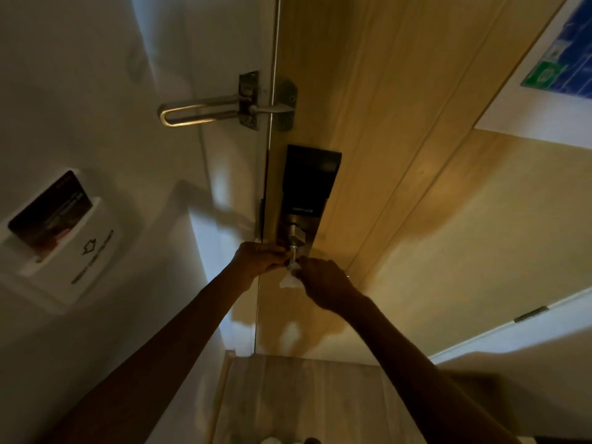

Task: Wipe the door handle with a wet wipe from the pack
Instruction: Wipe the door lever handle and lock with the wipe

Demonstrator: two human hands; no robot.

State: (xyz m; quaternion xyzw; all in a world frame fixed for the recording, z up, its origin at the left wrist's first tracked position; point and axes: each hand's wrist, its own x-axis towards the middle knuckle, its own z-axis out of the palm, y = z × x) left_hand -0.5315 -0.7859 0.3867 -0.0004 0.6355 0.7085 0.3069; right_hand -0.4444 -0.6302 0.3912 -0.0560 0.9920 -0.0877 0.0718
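The metal door handle [293, 251] sticks out below a black smart lock plate [307, 181] on the wooden door [400, 155]. My left hand [259, 259] closes on the handle from the left. My right hand [323, 282] pinches a white wet wipe [290, 278] against the handle's lower end; a corner of the wipe hangs below my fingers. The wipe pack is not in view.
A metal swing-bar door guard [205, 112] bridges the white frame and the door above the lock. A key card holder [61, 232] with a dark card is on the left wall. A blue and green sign [563, 62] is on the door at upper right. Wood-look floor [304, 402] lies below.
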